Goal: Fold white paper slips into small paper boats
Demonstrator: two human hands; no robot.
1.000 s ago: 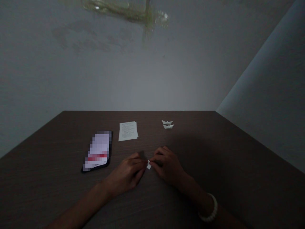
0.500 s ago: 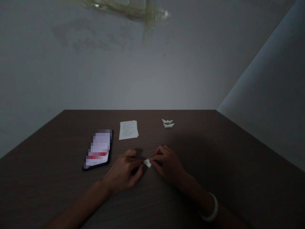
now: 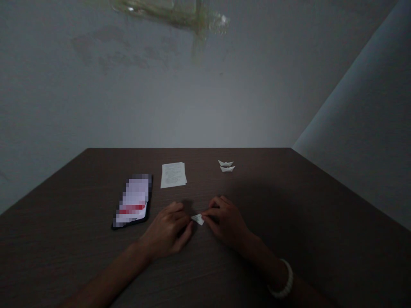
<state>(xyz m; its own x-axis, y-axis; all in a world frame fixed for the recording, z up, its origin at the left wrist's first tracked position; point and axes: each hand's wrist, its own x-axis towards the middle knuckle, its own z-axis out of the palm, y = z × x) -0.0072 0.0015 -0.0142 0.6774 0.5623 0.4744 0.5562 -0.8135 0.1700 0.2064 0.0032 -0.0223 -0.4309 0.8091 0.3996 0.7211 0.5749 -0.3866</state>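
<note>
A small folded piece of white paper [image 3: 198, 219] is between my two hands, low over the table. My right hand [image 3: 228, 222] pinches its right end between thumb and forefinger. At the left end, my left hand [image 3: 170, 227] has its thumb and forefinger closed about the paper's tip; the exact contact is hard to see. Two small white paper boats [image 3: 227, 169] sit one behind the other, beyond my right hand. A white bracelet [image 3: 285, 280] circles my right wrist.
A phone [image 3: 133, 201] with a lit, blurred screen lies left of my left hand. Farther back is a small stack of printed paper sheets [image 3: 173, 174]. The dark wooden table [image 3: 205, 273] meets a grey, stained wall [image 3: 205, 98].
The left fingers have shifted slightly at the folded paper's left end, and more of its pointed tip shows. My right hand stays almost still.
</note>
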